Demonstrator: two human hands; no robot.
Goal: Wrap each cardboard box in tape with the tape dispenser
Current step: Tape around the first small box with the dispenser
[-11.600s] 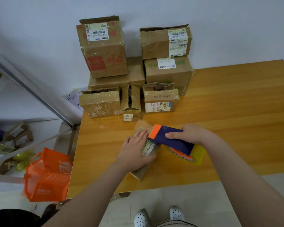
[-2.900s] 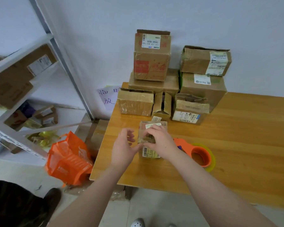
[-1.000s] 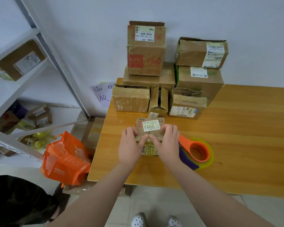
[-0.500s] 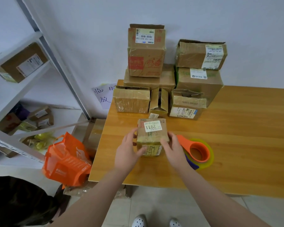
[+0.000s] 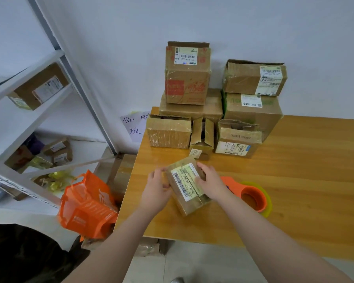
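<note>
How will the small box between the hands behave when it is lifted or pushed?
The small box probably stays stiff: its cardboard edges look square. Glossy tape covers it, so it may slip a little. The left hand and right hand turn it with fingertips only, so it is likely light.

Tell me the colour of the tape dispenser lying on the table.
Orange; the tape dispenser shows only in the head view, beside the right hand.

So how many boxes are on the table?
8. One in both hands; three in the front row; two behind, each with one on top. More may hide behind.
</note>
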